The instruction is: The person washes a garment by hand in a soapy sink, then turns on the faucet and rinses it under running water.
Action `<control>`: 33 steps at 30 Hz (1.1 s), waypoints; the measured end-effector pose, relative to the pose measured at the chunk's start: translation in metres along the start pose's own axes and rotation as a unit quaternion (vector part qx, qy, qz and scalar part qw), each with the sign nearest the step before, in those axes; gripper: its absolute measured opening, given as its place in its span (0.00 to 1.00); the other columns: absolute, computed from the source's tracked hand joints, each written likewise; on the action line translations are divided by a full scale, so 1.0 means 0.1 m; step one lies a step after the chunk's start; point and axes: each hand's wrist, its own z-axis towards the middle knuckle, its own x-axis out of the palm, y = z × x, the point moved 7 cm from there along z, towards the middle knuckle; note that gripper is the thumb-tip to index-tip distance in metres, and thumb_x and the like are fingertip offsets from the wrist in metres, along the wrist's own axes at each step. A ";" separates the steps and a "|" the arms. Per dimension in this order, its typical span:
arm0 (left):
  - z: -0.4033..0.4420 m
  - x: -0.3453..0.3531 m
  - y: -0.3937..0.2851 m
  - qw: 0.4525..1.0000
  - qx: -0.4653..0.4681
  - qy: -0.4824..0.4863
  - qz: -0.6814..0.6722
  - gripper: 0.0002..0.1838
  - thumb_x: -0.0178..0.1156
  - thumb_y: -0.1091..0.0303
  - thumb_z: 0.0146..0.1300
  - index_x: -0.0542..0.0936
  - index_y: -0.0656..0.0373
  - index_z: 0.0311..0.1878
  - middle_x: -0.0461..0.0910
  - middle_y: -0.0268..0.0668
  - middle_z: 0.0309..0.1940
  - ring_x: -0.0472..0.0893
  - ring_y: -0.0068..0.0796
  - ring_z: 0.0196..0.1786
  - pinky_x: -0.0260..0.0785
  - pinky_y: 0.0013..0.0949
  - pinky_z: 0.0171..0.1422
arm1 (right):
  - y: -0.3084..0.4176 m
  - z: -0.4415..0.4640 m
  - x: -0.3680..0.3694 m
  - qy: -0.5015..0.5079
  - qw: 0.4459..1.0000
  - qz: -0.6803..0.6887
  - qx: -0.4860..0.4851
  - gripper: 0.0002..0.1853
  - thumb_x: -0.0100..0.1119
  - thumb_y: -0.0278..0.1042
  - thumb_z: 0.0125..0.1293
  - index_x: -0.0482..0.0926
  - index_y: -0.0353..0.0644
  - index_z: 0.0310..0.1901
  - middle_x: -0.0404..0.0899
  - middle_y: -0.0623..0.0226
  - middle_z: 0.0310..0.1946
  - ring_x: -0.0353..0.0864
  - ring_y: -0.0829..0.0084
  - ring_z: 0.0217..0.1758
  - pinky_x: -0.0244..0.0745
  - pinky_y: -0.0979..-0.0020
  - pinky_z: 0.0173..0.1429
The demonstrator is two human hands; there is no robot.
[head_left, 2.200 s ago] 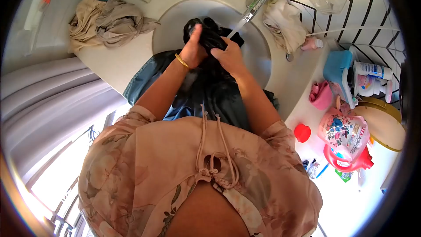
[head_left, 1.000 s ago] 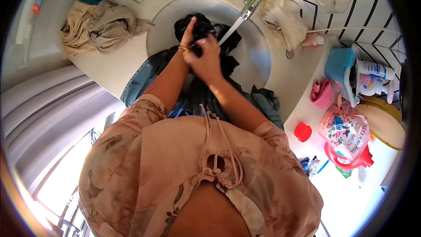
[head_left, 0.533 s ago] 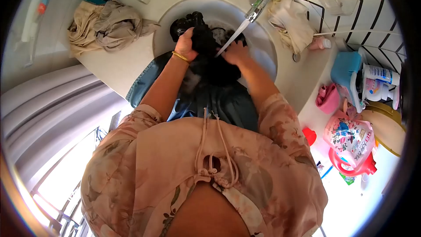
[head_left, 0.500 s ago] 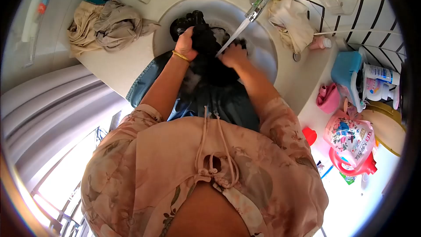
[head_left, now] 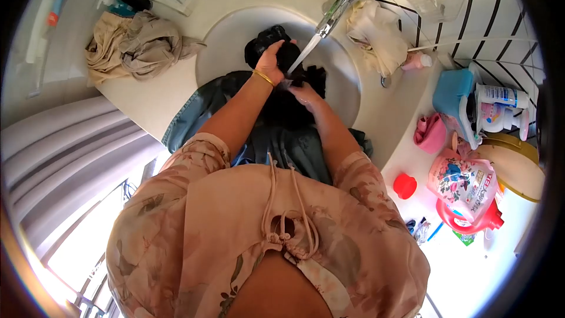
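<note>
Wet black cloth (head_left: 288, 106), its exact kind unclear, lies bunched in the round white sink (head_left: 344, 76). My left hand (head_left: 270, 65) is closed around its upper part. Just to the right and lower, my right hand (head_left: 304, 95) grips the same cloth, its fingertips partly hidden in the folds. Water runs from the chrome faucet (head_left: 338, 9) onto the cloth between my hands. Dark blue-green fabric (head_left: 200, 106) drapes over the sink's front edge beneath my forearms.
Crumpled beige cloths (head_left: 141, 44) lie on the counter at left. A cream cloth (head_left: 376, 32) sits right of the faucet, near a pink bottle (head_left: 416, 61). At right are a blue container (head_left: 452, 89), a pink detergent pouch (head_left: 462, 179) and a red cap (head_left: 405, 186).
My left hand has shifted right, and my right hand has moved lower and left, bringing them closer together under the stream. The view has tilted slightly.
</note>
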 end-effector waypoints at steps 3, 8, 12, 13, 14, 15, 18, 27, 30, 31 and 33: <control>0.01 -0.08 -0.20 0.999 0.036 -0.003 0.015 0.13 0.48 0.60 0.62 0.77 0.59 0.40 0.78 0.35 0.36 0.77 0.33 0.41 0.68 0.36 0.50 | 0.22 -0.09 -0.23 -0.078 0.966 0.245 0.005 0.19 0.59 0.35 0.53 0.73 0.35 0.45 0.76 0.63 0.36 0.74 0.70 0.42 0.68 0.72 0.49; 0.01 -0.31 -0.16 0.998 0.026 -0.019 0.061 0.18 0.46 0.58 0.62 0.72 0.58 0.50 0.75 0.36 0.46 0.74 0.35 0.49 0.65 0.37 0.56 | 1.17 -0.54 -0.04 -0.223 0.931 0.034 -0.289 0.18 0.62 0.37 0.47 0.75 0.33 0.38 0.75 0.56 0.34 0.75 0.61 0.39 0.70 0.67 0.46; 0.04 -0.21 -0.12 0.987 0.074 0.131 0.056 0.14 0.48 0.62 0.61 0.74 0.56 0.47 0.76 0.34 0.43 0.75 0.34 0.45 0.68 0.35 0.51 | 1.59 -0.83 0.39 -0.376 0.805 -0.268 -0.373 0.24 0.64 0.44 0.44 0.74 0.31 0.36 0.73 0.52 0.26 0.73 0.51 0.35 0.69 0.63 0.45; 0.04 -0.32 -0.11 0.992 0.077 0.029 0.091 0.13 0.48 0.63 0.60 0.74 0.56 0.45 0.76 0.35 0.41 0.75 0.35 0.44 0.68 0.36 0.50 | 1.48 -0.59 0.25 -0.417 0.821 -0.259 -0.292 0.22 0.63 0.43 0.44 0.74 0.30 0.34 0.73 0.53 0.26 0.73 0.54 0.33 0.69 0.64 0.43; 0.01 -0.44 -0.13 0.986 0.078 -0.075 0.125 0.12 0.49 0.64 0.60 0.75 0.56 0.44 0.77 0.35 0.39 0.76 0.35 0.42 0.69 0.37 0.48 | 1.40 -0.40 0.11 -0.453 0.831 -0.247 -0.208 0.21 0.63 0.43 0.45 0.74 0.30 0.32 0.73 0.54 0.25 0.74 0.56 0.32 0.69 0.64 0.41; -0.05 -0.53 -0.14 0.969 0.079 -0.175 0.158 0.11 0.50 0.65 0.59 0.75 0.56 0.43 0.77 0.36 0.37 0.76 0.35 0.41 0.70 0.37 0.47 | 1.33 -0.22 -0.05 -0.421 0.889 -0.098 -0.155 0.20 0.61 0.42 0.46 0.73 0.30 0.30 0.72 0.56 0.23 0.72 0.60 0.30 0.69 0.64 0.38; -0.28 -0.10 -0.20 0.985 0.103 -0.096 0.096 0.12 0.49 0.65 0.59 0.75 0.58 0.43 0.77 0.36 0.37 0.77 0.33 0.41 0.70 0.38 0.49 | 1.25 -0.16 -0.10 -0.384 0.908 0.083 -0.143 0.18 0.57 0.41 0.46 0.73 0.29 0.27 0.76 0.50 0.28 0.77 0.60 0.31 0.71 0.63 0.37; -0.52 0.05 -0.28 0.956 0.101 -0.181 0.207 0.17 0.46 0.60 0.63 0.75 0.60 0.47 0.78 0.40 0.41 0.77 0.37 0.43 0.68 0.40 0.53 | 1.34 -0.41 0.02 -0.448 0.878 -0.149 -0.080 0.26 0.48 0.52 0.55 0.75 0.30 0.31 0.75 0.39 0.31 0.75 0.45 0.39 0.69 0.52 0.42; -0.39 -0.02 -0.14 0.985 0.053 -0.060 0.153 0.15 0.44 0.61 0.63 0.75 0.58 0.44 0.78 0.37 0.40 0.77 0.35 0.43 0.67 0.40 0.53 | 1.05 0.02 -0.32 -0.385 0.915 -0.060 -0.107 0.25 0.49 0.49 0.54 0.75 0.27 0.26 0.75 0.42 0.22 0.77 0.47 0.32 0.69 0.53 0.39; -0.39 0.02 -0.19 0.988 0.042 -0.054 0.138 0.15 0.44 0.60 0.63 0.76 0.58 0.43 0.78 0.37 0.39 0.77 0.36 0.43 0.67 0.40 0.54 | 1.23 -0.21 -0.22 -0.370 0.921 -0.038 -0.115 0.23 0.50 0.48 0.54 0.74 0.28 0.27 0.75 0.42 0.24 0.76 0.46 0.32 0.69 0.53 0.38; -0.42 0.08 -0.28 0.993 0.022 -0.045 0.105 0.15 0.43 0.60 0.63 0.76 0.58 0.42 0.78 0.37 0.38 0.77 0.37 0.42 0.67 0.41 0.54 | 1.35 -0.49 0.06 -0.390 0.880 -0.137 -0.233 0.20 0.54 0.45 0.53 0.73 0.30 0.27 0.71 0.41 0.33 0.73 0.44 0.35 0.69 0.53 0.40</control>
